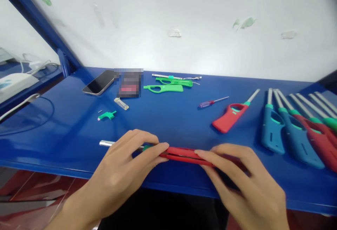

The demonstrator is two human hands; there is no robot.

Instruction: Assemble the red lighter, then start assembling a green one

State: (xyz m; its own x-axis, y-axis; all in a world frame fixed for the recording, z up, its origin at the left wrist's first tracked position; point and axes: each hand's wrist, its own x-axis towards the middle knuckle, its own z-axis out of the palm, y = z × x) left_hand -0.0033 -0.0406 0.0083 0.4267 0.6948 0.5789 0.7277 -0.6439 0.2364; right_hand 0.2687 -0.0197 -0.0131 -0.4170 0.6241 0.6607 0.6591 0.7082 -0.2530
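Clock references centre on the red lighter housing [181, 154]; 12 o'clock points to the wall [173, 51].

Hazards (judged):
- Housing separation. A dark gap runs along the seam. Uneven pressure from the two grips may skew or spread the shells and let internal parts fall out.
- Slippage. The fingertips bear on narrow edges; a weak pinch may let the housing roll.
- Drop. The desk [158, 117] ends close by at 6 o'clock; a released part may fall over that edge.

Position: The housing lies edge-on between the grips, above the desk. The left grip [118, 168], at 9 o'clock, pinches the end near the green collar [147, 147]; the metal tube [106, 143] protrudes beyond it towards 9 o'clock. The right grip [243, 179], at 4 o'clock, grasps the opposite end between thumb and fingers. The screwdriver [207, 103] lies at 1 o'clock.
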